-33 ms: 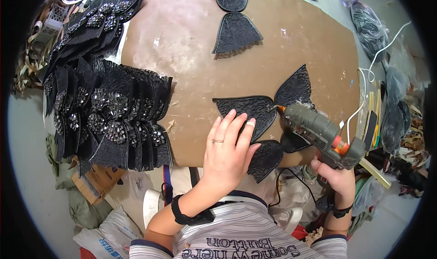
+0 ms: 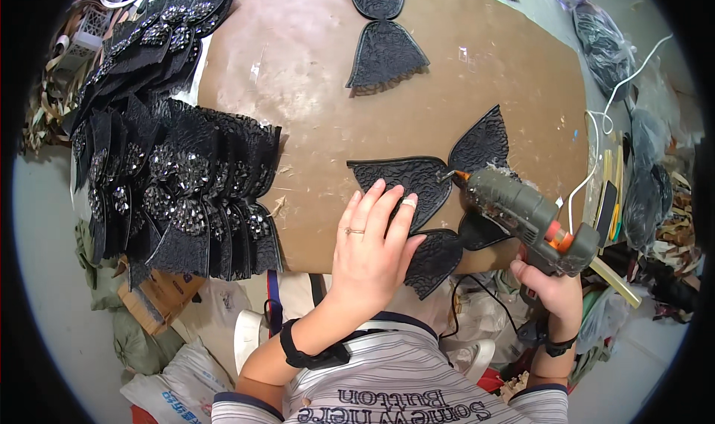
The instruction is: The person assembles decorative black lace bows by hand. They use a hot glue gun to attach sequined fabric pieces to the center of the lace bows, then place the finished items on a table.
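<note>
Lace bow (image 2: 480, 144), black with a piped edge, lay on the brown tabletop (image 2: 313, 111) right in front of the wearer, a bit right of middle. Honestly, next to nothing had changed from a split second earlier: bow, fingers and nozzle sat pretty much where they'd been. My read is that the gluing at the waist was mid-dab, not finished.

Its long axis ran on a slant: one wing flared off to the far right, the other back to the left and toward the wearer, narrow ends meeting in the middle.

Left hand (image 2: 376, 245) was laid flat on the nearer wing, fingers slightly spread, pressing rather than pinching. Right hand (image 2: 547, 284) was wrapped round the handle of a green glue gun (image 2: 514, 208), tip right at the waist; couldn't tell if it actually touched.

Second bow (image 2: 432, 264) sat just on the near side, slanted much the same way. Further out, a third bow (image 2: 387, 55) pointed away from the wearer, and a pile of beaded bows (image 2: 175, 178) filled the left side.
</note>
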Tool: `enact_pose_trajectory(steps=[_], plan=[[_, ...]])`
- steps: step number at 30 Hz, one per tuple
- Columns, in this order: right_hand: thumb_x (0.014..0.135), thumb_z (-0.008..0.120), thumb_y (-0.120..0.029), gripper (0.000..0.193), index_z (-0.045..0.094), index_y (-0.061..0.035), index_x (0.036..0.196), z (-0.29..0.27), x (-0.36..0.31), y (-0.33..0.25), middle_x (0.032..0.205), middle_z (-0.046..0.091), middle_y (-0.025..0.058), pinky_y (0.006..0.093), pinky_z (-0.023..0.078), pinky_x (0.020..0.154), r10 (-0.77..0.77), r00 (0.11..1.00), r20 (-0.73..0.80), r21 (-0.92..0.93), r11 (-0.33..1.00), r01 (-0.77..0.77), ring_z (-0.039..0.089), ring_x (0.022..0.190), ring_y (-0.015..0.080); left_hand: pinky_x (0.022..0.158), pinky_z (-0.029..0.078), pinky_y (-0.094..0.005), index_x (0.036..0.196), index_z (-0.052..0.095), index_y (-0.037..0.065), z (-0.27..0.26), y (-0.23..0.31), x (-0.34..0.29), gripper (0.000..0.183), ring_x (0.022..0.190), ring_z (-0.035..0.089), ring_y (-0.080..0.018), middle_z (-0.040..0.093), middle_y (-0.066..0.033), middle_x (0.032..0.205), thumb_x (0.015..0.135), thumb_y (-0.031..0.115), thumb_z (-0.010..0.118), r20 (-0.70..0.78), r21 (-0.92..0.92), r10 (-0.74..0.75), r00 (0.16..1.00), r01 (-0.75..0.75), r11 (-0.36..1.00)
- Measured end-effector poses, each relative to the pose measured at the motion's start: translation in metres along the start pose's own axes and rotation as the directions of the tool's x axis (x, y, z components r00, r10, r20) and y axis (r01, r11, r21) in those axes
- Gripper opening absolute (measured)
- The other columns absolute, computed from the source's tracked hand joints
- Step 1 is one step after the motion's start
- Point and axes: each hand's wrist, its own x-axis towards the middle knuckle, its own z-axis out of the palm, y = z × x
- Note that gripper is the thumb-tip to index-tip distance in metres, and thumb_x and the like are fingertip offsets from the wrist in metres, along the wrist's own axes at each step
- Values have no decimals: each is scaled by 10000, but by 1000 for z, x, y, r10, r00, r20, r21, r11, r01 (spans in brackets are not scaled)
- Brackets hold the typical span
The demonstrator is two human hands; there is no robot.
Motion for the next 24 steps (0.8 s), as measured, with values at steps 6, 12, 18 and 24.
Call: enact_pose_trajectory(steps=[6, 12, 18, 24], plan=[[768, 774, -128, 222, 668, -12, 924, -5, 6, 9, 806, 668, 20, 293, 510, 690, -125, 992, -27, -37, 992, 124, 615, 751, 113, 1090, 355, -511, 1300, 589, 86, 0, 1, -1, 573, 1283, 471, -341, 538, -110, 1314, 773, 196, 786, -2, 11, 4, 1000, -4, 1000], [767, 776, -108, 229, 675, -4, 944, -9, 4, 17, 820, 672, 21, 295, 517, 708, -127, 992, -7, -31, 992, 126, 626, 770, 117, 1100, 337, -521, 1289, 602, 96, -4, 3, 3, 580, 1293, 460, -344, 534, -111, 1323, 736, 137, 772, 6, 83, -4, 1000, 3, 997], [739, 734, 24, 530, 565, 45, 1241, -23, 0, 35, 1086, 663, 141, 410, 517, 926, -353, 931, 93, 479, 836, 269, 657, 987, 248, 1149, 265, -522, 1266, 605, 134, -24, -7, 34, 652, 1313, 454, -311, 537, -84, 1313, 638, 59, 763, -11, 183, 46, 999, -44, 982], [703, 724, 33, 647, 500, 82, 1309, -26, -34, 83, 1030, 672, 199, 502, 520, 919, -403, 902, 156, 551, 793, 259, 662, 989, 326, 1005, 353, -443, 1082, 715, 151, -28, 11, 12, 350, 1202, 552, -280, 630, -49, 1206, 740, 156, 788, -27, 163, 186, 982, -179, 970]])
